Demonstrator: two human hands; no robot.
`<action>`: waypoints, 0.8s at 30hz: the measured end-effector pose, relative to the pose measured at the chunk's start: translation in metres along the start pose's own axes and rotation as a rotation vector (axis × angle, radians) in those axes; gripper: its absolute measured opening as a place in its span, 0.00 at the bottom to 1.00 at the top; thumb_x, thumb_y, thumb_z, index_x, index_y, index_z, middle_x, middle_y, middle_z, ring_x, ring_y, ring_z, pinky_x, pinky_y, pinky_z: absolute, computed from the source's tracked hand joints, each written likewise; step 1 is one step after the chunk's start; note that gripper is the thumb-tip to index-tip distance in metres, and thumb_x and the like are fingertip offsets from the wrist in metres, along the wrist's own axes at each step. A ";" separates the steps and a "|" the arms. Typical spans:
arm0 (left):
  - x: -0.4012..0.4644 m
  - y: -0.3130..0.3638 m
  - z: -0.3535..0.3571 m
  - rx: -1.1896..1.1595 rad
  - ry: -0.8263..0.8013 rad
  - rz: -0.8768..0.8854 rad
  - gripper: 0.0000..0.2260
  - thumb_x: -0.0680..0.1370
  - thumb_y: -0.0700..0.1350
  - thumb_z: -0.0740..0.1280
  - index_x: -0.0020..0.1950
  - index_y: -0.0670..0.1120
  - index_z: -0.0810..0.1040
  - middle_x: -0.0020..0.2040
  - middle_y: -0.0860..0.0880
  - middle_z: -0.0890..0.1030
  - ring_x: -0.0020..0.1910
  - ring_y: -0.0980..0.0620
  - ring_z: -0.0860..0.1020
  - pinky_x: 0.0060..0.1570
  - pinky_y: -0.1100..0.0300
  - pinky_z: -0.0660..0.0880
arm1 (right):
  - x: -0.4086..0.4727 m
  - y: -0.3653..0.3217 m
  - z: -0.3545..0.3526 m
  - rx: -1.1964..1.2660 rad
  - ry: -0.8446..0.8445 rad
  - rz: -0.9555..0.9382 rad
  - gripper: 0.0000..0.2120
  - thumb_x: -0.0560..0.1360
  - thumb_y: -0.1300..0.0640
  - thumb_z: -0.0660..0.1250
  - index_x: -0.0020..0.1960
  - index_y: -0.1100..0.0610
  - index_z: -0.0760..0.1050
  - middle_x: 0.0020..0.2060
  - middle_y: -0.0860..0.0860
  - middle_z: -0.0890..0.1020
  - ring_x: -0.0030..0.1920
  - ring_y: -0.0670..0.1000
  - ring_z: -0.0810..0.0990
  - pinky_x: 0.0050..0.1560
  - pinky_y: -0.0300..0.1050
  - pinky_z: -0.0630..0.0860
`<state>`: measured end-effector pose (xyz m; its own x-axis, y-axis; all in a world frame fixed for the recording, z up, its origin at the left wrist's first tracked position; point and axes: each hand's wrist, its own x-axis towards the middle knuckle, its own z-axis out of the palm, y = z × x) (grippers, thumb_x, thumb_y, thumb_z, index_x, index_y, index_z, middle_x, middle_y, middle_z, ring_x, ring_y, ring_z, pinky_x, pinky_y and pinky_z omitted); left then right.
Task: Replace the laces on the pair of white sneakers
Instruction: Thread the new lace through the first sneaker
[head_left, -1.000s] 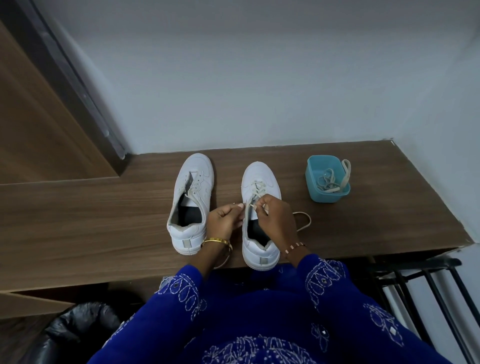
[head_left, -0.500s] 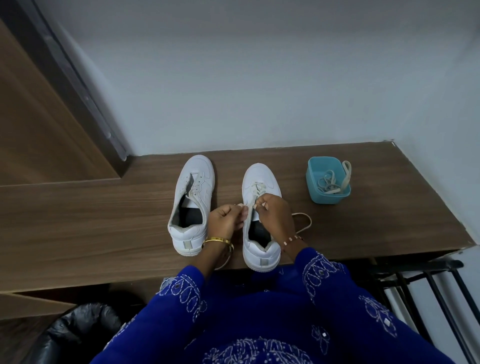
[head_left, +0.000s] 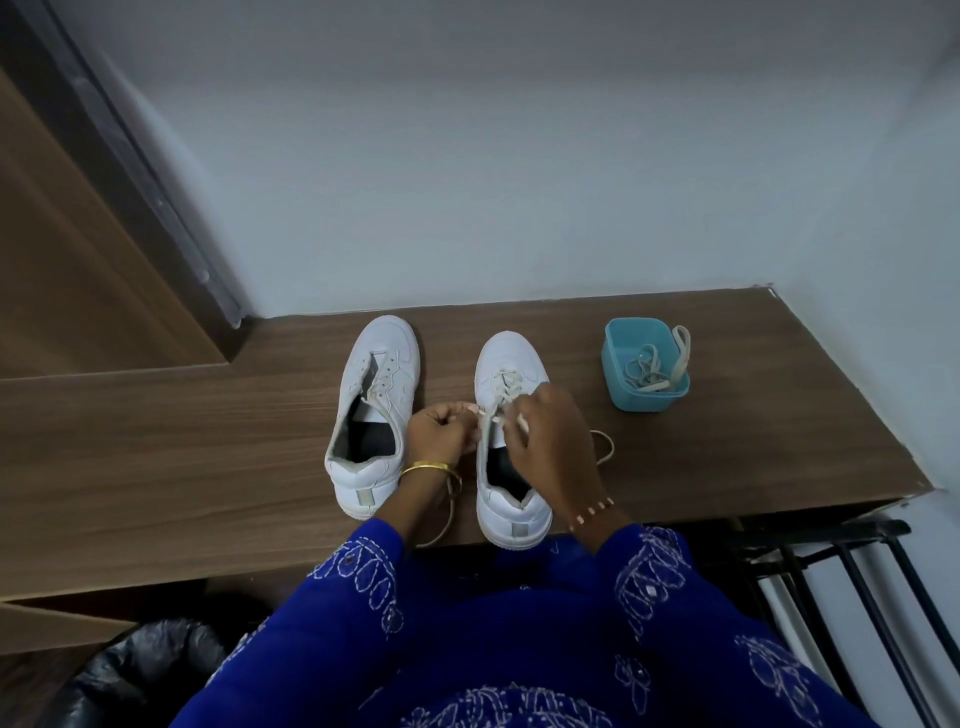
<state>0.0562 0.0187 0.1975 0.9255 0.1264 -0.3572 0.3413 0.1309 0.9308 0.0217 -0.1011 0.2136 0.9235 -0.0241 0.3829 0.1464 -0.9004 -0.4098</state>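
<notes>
Two white sneakers (head_left: 375, 410) (head_left: 511, 441), two hands (head_left: 441, 434) (head_left: 553, 441), one blue tub (head_left: 644, 371)

Bare desk (head_left: 156, 441) lies left of the sneakers; tub (head_left: 645, 371) stands right.

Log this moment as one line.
stage: lacing right sneaker | left hand: pinching lace | right hand: pinching lace | left sneaker: unlaced | tub: holds laces
</notes>
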 end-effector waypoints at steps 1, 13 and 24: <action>0.001 0.004 -0.001 -0.026 0.021 -0.002 0.11 0.76 0.34 0.64 0.35 0.43 0.77 0.25 0.50 0.78 0.24 0.57 0.75 0.26 0.66 0.74 | -0.004 0.001 -0.001 -0.044 -0.005 -0.065 0.13 0.71 0.52 0.61 0.34 0.60 0.76 0.32 0.54 0.75 0.33 0.52 0.74 0.30 0.42 0.65; 0.006 0.077 -0.041 -0.157 0.273 0.237 0.12 0.79 0.35 0.54 0.39 0.48 0.71 0.25 0.48 0.71 0.17 0.57 0.66 0.19 0.67 0.65 | -0.025 0.038 -0.012 0.158 -0.198 0.031 0.08 0.70 0.57 0.69 0.34 0.55 0.73 0.31 0.48 0.74 0.31 0.46 0.71 0.32 0.36 0.66; -0.010 0.018 -0.003 1.071 -0.158 0.338 0.12 0.77 0.49 0.63 0.50 0.40 0.78 0.46 0.39 0.81 0.48 0.41 0.78 0.42 0.57 0.69 | -0.021 0.041 -0.008 0.152 -0.501 0.454 0.24 0.72 0.50 0.69 0.23 0.58 0.64 0.20 0.51 0.69 0.23 0.46 0.68 0.26 0.35 0.64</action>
<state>0.0523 0.0225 0.2180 0.9814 -0.1395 -0.1319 -0.0348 -0.8049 0.5923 0.0054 -0.1411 0.1948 0.9521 -0.1479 -0.2676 -0.2793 -0.7767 -0.5645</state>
